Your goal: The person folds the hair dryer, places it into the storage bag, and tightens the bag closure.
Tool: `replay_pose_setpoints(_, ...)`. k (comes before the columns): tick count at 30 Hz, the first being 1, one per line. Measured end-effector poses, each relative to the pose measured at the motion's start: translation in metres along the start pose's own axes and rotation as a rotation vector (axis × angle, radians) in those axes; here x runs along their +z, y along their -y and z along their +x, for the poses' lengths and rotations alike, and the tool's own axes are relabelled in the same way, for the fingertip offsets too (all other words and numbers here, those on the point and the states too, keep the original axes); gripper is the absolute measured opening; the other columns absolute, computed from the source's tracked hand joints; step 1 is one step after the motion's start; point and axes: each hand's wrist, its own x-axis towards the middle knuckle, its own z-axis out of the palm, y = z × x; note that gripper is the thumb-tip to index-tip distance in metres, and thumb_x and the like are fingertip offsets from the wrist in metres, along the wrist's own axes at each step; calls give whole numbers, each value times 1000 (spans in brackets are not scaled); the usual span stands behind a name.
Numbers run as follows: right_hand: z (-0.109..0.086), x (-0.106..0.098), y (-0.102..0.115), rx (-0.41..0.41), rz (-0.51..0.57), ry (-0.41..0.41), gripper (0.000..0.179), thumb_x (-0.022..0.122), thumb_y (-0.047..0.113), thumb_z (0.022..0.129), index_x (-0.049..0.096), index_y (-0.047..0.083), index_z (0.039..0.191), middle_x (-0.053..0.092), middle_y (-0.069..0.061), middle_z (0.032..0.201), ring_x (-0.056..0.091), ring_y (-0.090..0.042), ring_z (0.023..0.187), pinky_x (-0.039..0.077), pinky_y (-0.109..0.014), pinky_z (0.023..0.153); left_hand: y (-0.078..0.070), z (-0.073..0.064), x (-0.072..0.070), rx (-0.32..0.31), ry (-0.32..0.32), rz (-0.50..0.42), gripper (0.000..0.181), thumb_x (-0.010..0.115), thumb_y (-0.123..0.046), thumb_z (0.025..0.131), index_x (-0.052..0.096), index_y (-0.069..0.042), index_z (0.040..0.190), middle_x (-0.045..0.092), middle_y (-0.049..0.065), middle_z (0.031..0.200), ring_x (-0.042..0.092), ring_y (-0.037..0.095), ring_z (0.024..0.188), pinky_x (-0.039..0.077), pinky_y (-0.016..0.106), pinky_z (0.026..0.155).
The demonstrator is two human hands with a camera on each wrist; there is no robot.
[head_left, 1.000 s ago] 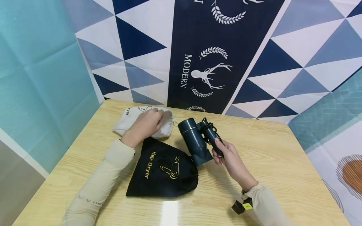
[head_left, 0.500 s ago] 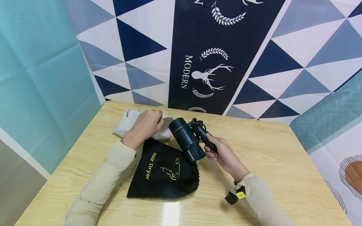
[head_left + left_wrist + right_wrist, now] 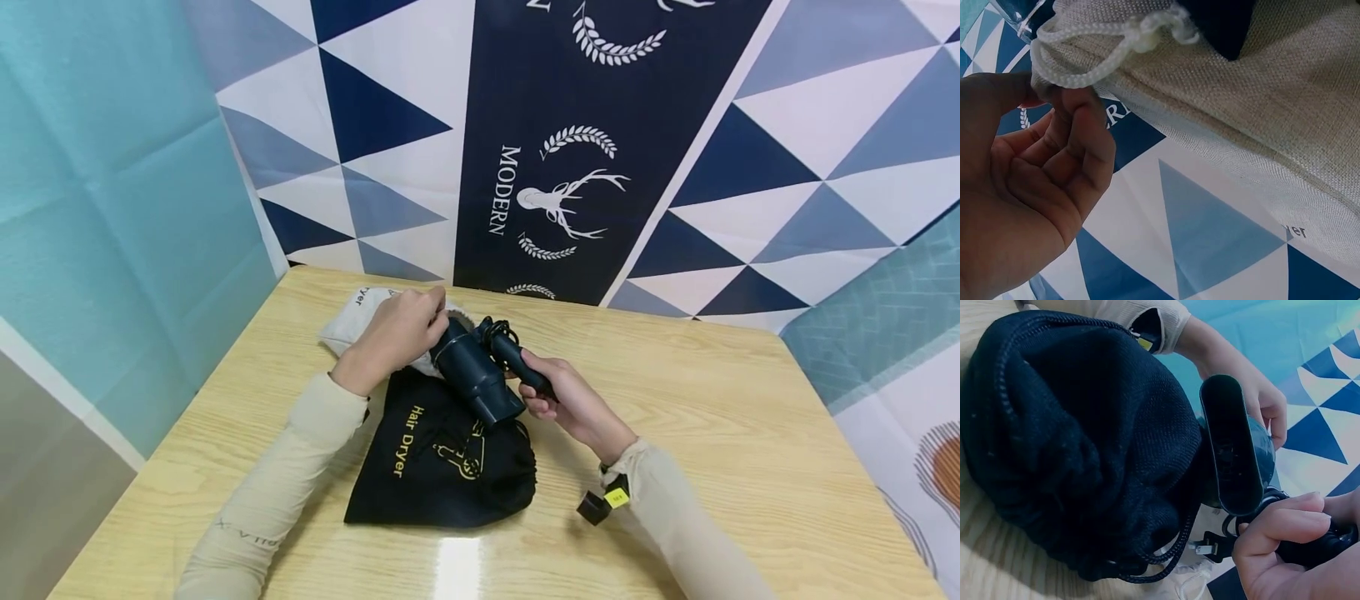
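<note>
My right hand (image 3: 566,396) grips the folded handle of a dark blue-green hair dryer (image 3: 476,371), its black cord wound around the handle. The dryer's round rear end reaches the mouth of a pale linen drawstring bag (image 3: 348,321), right beside my left hand (image 3: 397,333). In the left wrist view, thumb and fingers pinch that bag's edge (image 3: 1260,106) near a knotted white drawstring (image 3: 1091,78). The dryer's flat nozzle (image 3: 1230,450) faces the right wrist camera, and a plug (image 3: 1213,547) shows near my right fingers. Part of the bag's opening is hidden behind my left hand.
A black drawstring bag (image 3: 375,492) printed "Hair Dryer" lies on the wooden table (image 3: 697,417), under and in front of the dryer. A patterned cloth wall (image 3: 390,208) rises behind the table's back edge, with a turquoise cloth (image 3: 112,167) at left.
My right hand has carried the hair dryer left, from beside the pale bag to its mouth, over the black bag. My left hand has stayed at the pale bag's edge.
</note>
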Motion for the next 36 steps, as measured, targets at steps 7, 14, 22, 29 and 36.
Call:
replay_pose_setpoints(7,3,4,2,-17,-60,-4,54,43,42,106,45,-9,125,43,1,66,37,-7,48,27,-21,46,-2,0,2,7,27,16,10,55,-13,99,57,-9,90,51,1,62,47,13,48,36,27,44)
replay_pose_setpoints(14,8,11,6,-104,-181,-70,49,54,42,102,49,-6,109,42,-1,64,38,-11,49,26,-24,47,-4,0,6,12,2,-8,9,55,-11,99,56,-9,90,51,1,64,48,14,50,38,28,45)
replay_pose_setpoints(22,13,22,15,-161,-324,-145,48,66,43,94,52,-3,92,45,-3,64,37,-14,50,28,-26,48,-4,3,7,12,-95,-41,14,54,-14,101,54,-9,88,51,0,65,49,16,53,38,30,47)
replay_pose_setpoints(29,14,29,21,-240,-473,-187,41,69,41,93,64,1,99,44,-2,58,37,-14,46,29,-24,46,-4,3,5,-69,-241,-107,13,51,-13,102,56,-5,93,53,3,64,50,16,50,39,30,45)
replay_pose_setpoints(36,11,33,22,-322,-675,-227,37,71,42,91,71,15,115,61,-5,80,53,-17,60,43,-25,52,-2,3,3,-130,-265,-132,14,48,-12,103,54,-4,93,50,4,60,47,16,44,37,30,41)
